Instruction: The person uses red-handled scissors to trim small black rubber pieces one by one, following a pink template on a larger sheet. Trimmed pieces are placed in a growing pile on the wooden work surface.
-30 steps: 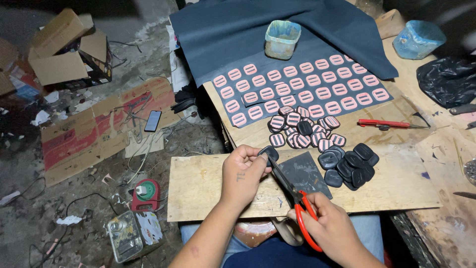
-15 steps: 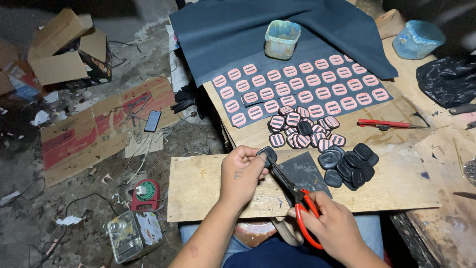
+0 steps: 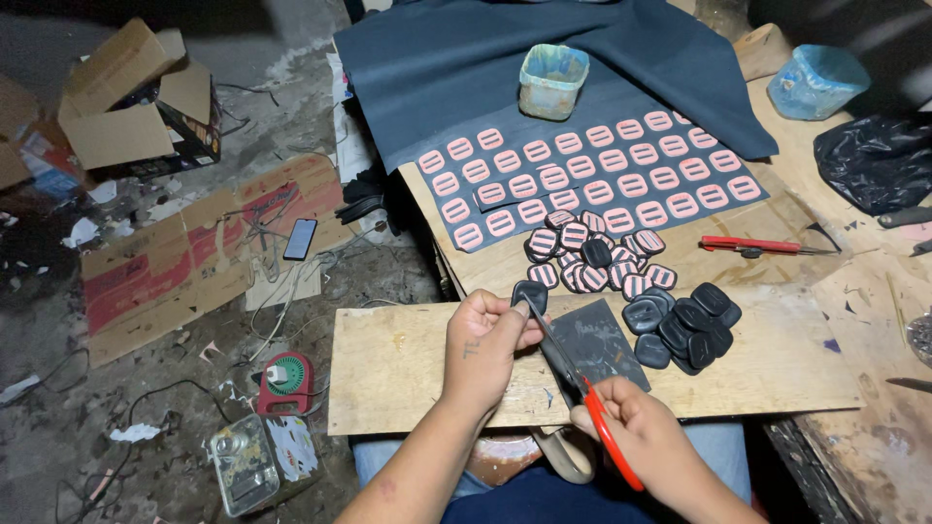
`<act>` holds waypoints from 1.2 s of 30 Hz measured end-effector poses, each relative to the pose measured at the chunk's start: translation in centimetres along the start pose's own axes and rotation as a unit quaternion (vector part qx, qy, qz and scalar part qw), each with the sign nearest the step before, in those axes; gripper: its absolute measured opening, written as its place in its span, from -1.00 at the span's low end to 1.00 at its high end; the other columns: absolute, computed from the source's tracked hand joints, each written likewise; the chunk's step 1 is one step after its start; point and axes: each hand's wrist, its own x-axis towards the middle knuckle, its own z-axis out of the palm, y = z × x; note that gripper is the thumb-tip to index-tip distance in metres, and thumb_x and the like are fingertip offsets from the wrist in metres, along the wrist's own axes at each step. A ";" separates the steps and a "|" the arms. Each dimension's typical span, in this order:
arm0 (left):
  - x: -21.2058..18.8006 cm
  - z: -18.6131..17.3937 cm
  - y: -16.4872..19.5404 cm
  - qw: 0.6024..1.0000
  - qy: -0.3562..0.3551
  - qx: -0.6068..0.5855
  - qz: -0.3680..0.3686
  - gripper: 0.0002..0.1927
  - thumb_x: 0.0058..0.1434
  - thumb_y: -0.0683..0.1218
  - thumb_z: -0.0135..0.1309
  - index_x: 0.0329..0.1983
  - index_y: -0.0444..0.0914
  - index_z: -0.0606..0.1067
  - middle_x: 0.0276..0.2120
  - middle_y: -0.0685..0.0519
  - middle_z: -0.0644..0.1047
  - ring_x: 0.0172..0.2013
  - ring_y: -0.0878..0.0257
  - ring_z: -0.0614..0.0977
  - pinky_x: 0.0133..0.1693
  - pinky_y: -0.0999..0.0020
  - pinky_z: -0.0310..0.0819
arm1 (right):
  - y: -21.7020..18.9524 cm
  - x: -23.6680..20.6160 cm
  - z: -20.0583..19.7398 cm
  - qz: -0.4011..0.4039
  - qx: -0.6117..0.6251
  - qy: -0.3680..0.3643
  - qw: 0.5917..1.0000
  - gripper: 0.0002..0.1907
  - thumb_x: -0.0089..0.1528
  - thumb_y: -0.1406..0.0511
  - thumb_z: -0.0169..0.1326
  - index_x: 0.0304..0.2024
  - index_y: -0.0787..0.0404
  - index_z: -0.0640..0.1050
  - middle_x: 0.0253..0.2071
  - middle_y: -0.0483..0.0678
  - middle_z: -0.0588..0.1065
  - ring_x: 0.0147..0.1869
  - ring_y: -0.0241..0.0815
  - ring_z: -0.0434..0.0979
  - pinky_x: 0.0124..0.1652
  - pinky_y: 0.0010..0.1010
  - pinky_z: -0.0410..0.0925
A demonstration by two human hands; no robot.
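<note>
Little has shifted: left hand [image 3: 490,344] still pinches a dark patch [image 3: 529,294] above the board [image 3: 408,369], right hand [image 3: 636,427] gripping red-handled scissors [image 3: 582,398]; trimmed pile [image 3: 684,325] beside, many pink-striped pieces [image 3: 592,254] remain.

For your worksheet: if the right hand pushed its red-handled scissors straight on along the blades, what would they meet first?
The right hand points the scissors up and left. Their tips already reach the small dark piece pinched in the left hand, so that piece comes first, then probably the left fingers; depth is uncertain.
</note>
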 end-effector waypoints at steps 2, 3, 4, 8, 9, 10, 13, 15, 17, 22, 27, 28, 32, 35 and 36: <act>0.0 -0.1 0.0 1.000 0.000 0.011 0.000 -0.87 0.29 -0.22 0.07 -0.29 -0.34 0.36 -0.36 -0.10 0.62 -0.35 0.24 0.69 -0.26 0.38 0.64 | 0.7 -0.1 -0.7 0.099 0.028 -0.013 0.995 -0.71 0.23 0.18 0.15 -0.19 0.30 0.50 -0.61 -0.12 0.42 -0.62 -0.33 0.34 -0.58 -0.49 0.21; 0.0 -0.2 0.0 1.000 0.000 0.016 0.000 -0.87 0.30 -0.22 0.07 -0.29 -0.34 0.36 -0.36 -0.11 0.62 -0.35 0.24 0.69 -0.26 0.38 0.64 | 0.9 -0.1 -1.0 0.149 0.042 -0.019 0.988 -0.71 0.22 0.18 0.13 -0.21 0.29 0.51 -0.65 -0.10 0.41 -0.69 -0.30 0.34 -0.63 -0.48 0.19; -0.1 -0.2 -0.1 1.000 -0.003 0.018 0.003 -0.87 0.29 -0.22 0.08 -0.28 -0.34 0.36 -0.36 -0.10 0.61 -0.35 0.24 0.69 -0.26 0.38 0.65 | 1.1 -0.2 -1.0 0.145 0.052 -0.023 0.988 -0.71 0.23 0.18 0.13 -0.20 0.30 0.50 -0.64 -0.11 0.40 -0.69 -0.31 0.33 -0.63 -0.49 0.20; 0.1 -0.4 -0.3 0.999 -0.017 0.023 0.023 -0.87 0.30 -0.23 0.09 -0.26 -0.35 0.37 -0.35 -0.08 0.60 -0.35 0.26 0.67 -0.26 0.38 0.64 | 1.1 0.2 -1.2 0.130 0.077 -0.049 0.987 -0.71 0.25 0.18 0.13 -0.18 0.29 0.48 -0.61 -0.12 0.41 -0.68 -0.32 0.35 -0.62 -0.50 0.24; 0.2 -0.4 -0.4 0.999 -0.021 0.023 0.028 -0.87 0.30 -0.23 0.09 -0.26 -0.35 0.37 -0.35 -0.08 0.59 -0.35 0.26 0.67 -0.25 0.38 0.64 | 1.0 0.3 -1.2 0.127 0.080 -0.058 0.987 -0.72 0.25 0.18 0.12 -0.18 0.28 0.47 -0.60 -0.13 0.41 -0.67 -0.32 0.36 -0.61 -0.50 0.25; 0.1 -0.5 -0.5 0.999 -0.021 0.023 0.030 -0.87 0.30 -0.23 0.09 -0.25 -0.34 0.37 -0.35 -0.07 0.59 -0.35 0.27 0.67 -0.25 0.38 0.64 | 0.9 0.3 -1.2 0.125 0.086 -0.064 0.986 -0.71 0.26 0.17 0.11 -0.17 0.28 0.48 -0.61 -0.12 0.41 -0.66 -0.33 0.37 -0.60 -0.51 0.26; 0.1 -0.6 -0.8 0.999 -0.024 0.019 0.039 -0.88 0.31 -0.23 0.08 -0.23 -0.33 0.36 -0.33 -0.05 0.60 -0.32 0.29 0.66 -0.22 0.39 0.64 | 0.6 -0.1 -1.4 0.134 0.109 -0.073 0.982 -0.71 0.26 0.15 0.07 -0.16 0.25 0.50 -0.61 -0.11 0.40 -0.66 -0.33 0.38 -0.61 -0.52 0.27; 0.1 -0.6 -0.9 0.998 -0.028 0.010 0.052 -0.89 0.31 -0.24 0.07 -0.22 -0.32 0.36 -0.30 -0.04 0.61 -0.30 0.30 0.66 -0.20 0.40 0.63 | 0.5 -0.1 -1.4 0.162 0.128 -0.069 0.976 -0.72 0.23 0.15 0.06 -0.16 0.23 0.50 -0.62 -0.11 0.40 -0.69 -0.31 0.37 -0.64 -0.50 0.25; 0.1 -0.7 -0.9 0.998 -0.028 0.012 0.048 -0.89 0.31 -0.24 0.07 -0.22 -0.33 0.36 -0.31 -0.05 0.60 -0.31 0.29 0.66 -0.21 0.39 0.63 | 0.5 -0.2 -1.4 0.163 0.106 -0.059 0.979 -0.70 0.25 0.14 0.07 -0.19 0.26 0.51 -0.64 -0.10 0.39 -0.71 -0.31 0.36 -0.65 -0.49 0.24; -0.1 -0.8 -0.5 0.999 -0.022 0.034 0.028 -0.89 0.30 -0.24 0.07 -0.24 -0.33 0.36 -0.33 -0.06 0.61 -0.33 0.28 0.68 -0.24 0.39 0.63 | 0.5 -0.2 -1.2 0.157 0.079 -0.037 0.984 -0.70 0.26 0.15 0.11 -0.24 0.29 0.48 -0.68 -0.10 0.37 -0.74 -0.30 0.35 -0.68 -0.50 0.21; -0.3 -0.7 -0.6 0.999 -0.020 0.037 0.031 -0.88 0.30 -0.24 0.08 -0.24 -0.34 0.36 -0.33 -0.06 0.60 -0.33 0.28 0.67 -0.24 0.40 0.63 | 0.5 -0.6 -1.0 0.144 0.077 -0.026 0.986 -0.72 0.25 0.16 0.11 -0.28 0.28 0.48 -0.69 -0.11 0.37 -0.75 -0.31 0.35 -0.69 -0.52 0.20; -0.3 -0.7 -0.6 0.999 -0.021 0.035 0.031 -0.88 0.30 -0.24 0.08 -0.24 -0.34 0.36 -0.33 -0.07 0.60 -0.33 0.28 0.67 -0.23 0.40 0.63 | 0.5 -0.6 -1.0 0.147 0.071 -0.024 0.986 -0.72 0.25 0.17 0.11 -0.28 0.28 0.48 -0.70 -0.11 0.37 -0.75 -0.30 0.35 -0.69 -0.51 0.20; -0.3 -0.6 -0.7 0.999 -0.024 0.033 0.030 -0.89 0.31 -0.23 0.08 -0.23 -0.34 0.37 -0.33 -0.06 0.60 -0.33 0.28 0.66 -0.22 0.39 0.64 | 0.7 -0.8 -1.0 0.143 0.050 -0.012 0.988 -0.70 0.25 0.17 0.13 -0.31 0.31 0.46 -0.71 -0.10 0.35 -0.76 -0.29 0.32 -0.71 -0.49 0.20; -0.2 -0.4 -0.7 0.999 -0.007 0.028 0.025 -0.88 0.31 -0.22 0.07 -0.21 -0.36 0.39 -0.33 -0.07 0.61 -0.32 0.27 0.68 -0.22 0.39 0.64 | 0.8 -1.1 -0.9 0.134 0.060 -0.002 0.989 -0.73 0.22 0.21 0.16 -0.30 0.31 0.47 -0.66 -0.12 0.36 -0.69 -0.33 0.33 -0.65 -0.48 0.26; -0.2 -0.4 -0.7 0.999 0.000 0.025 0.023 -0.88 0.31 -0.21 0.07 -0.20 -0.37 0.39 -0.33 -0.08 0.62 -0.32 0.26 0.69 -0.22 0.40 0.64 | 0.8 -1.2 -0.8 0.132 0.067 0.003 0.989 -0.75 0.21 0.23 0.17 -0.29 0.31 0.48 -0.64 -0.14 0.37 -0.66 -0.36 0.34 -0.63 -0.48 0.29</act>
